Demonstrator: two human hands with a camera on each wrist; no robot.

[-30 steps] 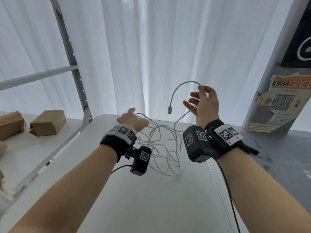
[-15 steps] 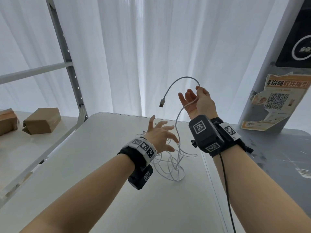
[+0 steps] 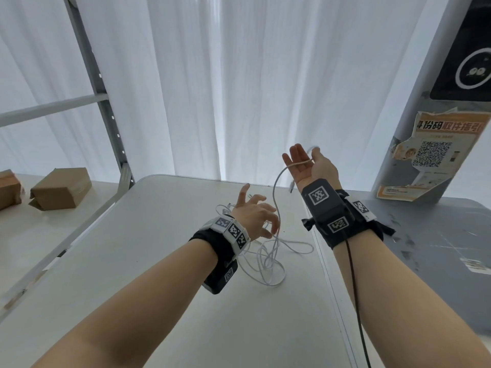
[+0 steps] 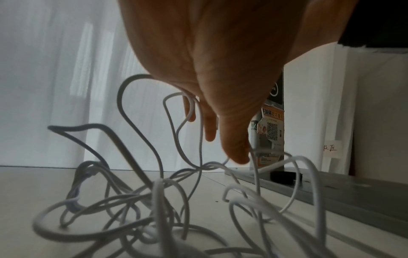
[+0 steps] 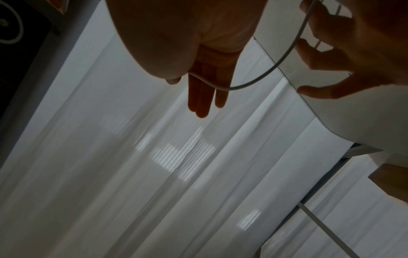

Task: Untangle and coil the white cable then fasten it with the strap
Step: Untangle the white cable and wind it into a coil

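Observation:
The white cable lies mostly as a loose tangle (image 3: 265, 264) on the white table (image 3: 132, 261). My right hand (image 3: 303, 162) is raised over the table's right edge, palm toward me and fingers straight. One strand crosses the palm, pinned at the thumb (image 5: 174, 79), and the plug end (image 3: 291, 187) hangs behind the wrist. From there the strand (image 5: 264, 75) drops past my left hand (image 3: 259, 216), whose fingers are spread and loosely bent beside it without closing. Loops rise under that hand (image 4: 220, 104). A thicker white band (image 4: 76, 195) sits on one strand; I cannot tell if it is the strap.
Cardboard boxes (image 3: 62, 188) sit on a shelf at the left behind a metal post (image 3: 106, 112). A grey surface (image 3: 438, 248) adjoins the table on the right, below a pillar with a poster (image 3: 435, 155). A small black round object (image 4: 284, 177) lies there. White curtains hang behind.
My right hand has turned palm toward me, the strand now lies across it and the plug end has dropped behind the wrist. My left hand left the tangle's far side and came beside the hanging strand.

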